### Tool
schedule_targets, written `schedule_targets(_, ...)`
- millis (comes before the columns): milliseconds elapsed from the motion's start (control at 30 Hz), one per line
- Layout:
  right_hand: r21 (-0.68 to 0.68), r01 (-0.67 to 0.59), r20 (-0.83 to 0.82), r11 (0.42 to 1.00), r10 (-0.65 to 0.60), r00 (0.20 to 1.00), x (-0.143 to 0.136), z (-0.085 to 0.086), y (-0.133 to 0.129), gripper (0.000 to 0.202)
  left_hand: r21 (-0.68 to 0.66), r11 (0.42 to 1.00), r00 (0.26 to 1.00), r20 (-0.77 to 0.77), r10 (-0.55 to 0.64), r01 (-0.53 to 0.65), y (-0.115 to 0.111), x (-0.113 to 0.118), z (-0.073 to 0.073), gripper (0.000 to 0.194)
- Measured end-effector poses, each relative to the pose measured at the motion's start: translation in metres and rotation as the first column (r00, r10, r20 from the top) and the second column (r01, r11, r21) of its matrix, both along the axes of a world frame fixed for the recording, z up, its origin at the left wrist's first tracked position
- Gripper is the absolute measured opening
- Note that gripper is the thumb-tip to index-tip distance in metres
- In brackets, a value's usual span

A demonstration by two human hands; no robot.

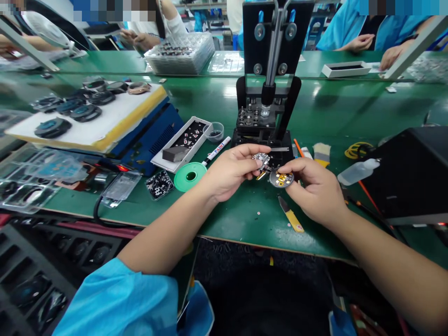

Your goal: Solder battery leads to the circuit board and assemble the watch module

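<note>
Between its thumb and fingers my left hand (233,170) grips a small silvery round part (261,161). A round dark disc (281,178) with gold and yellow patches is pinched in my right hand (313,186), just right of that part. The two pieces are close together, and a small gold strip shows between them. Thin grey tweezers (279,149) extend from near my left index finger; whether that hand holds them is unclear. Behind both hands stands a black press fixture (257,112). A yellow-handled blade (292,216) lies on the green table (245,224) below my right hand.
Left are a green spool (190,176), a paint marker (219,149), a white tray (157,160) and a blue box (140,126) bearing watch-like cases. Right are a brush (321,153), a bottle (359,171) and a black box (416,172). People sit across the table.
</note>
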State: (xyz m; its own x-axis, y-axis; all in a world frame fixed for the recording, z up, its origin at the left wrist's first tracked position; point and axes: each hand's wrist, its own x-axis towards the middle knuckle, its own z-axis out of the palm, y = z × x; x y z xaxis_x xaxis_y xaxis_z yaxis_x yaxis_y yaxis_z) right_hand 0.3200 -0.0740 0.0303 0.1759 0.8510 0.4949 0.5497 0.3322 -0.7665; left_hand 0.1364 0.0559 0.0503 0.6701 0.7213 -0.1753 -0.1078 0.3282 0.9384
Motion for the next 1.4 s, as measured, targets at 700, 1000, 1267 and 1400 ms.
schedule_targets(700, 0.07, -0.023, 0.183, 0.997, 0.01, 0.983, 0.0008, -0.0017, 0.002, 0.019, 0.034, 0.999, 0.999, -0.015, -0.04, 0.04, -0.002, -0.0005, -0.0006, 0.029)
schedule_targets(1000, 0.063, -0.028, 0.183, 0.998, 0.016, 0.983, 0.0008, -0.001, 0.0019, 0.019, 0.042, 0.998, 0.999, -0.017, -0.038, 0.038, -0.0042, -0.0002, 0.0013, 0.028)
schedule_targets(1267, 0.073, -0.022, 0.208, 0.997, 0.006, 0.978, -0.0002, -0.0004, 0.0016, 0.02, 0.062, 0.997, 0.999, -0.003, -0.042, 0.042, -0.0031, 0.0003, -0.0032, 0.035)
schedule_targets(1400, 0.096, -0.041, 0.227, 0.994, 0.019, 0.974, -0.001, 0.0009, 0.0011, 0.023, 0.065, 0.997, 0.999, -0.012, -0.042, 0.043, -0.0032, 0.0004, -0.0034, 0.035)
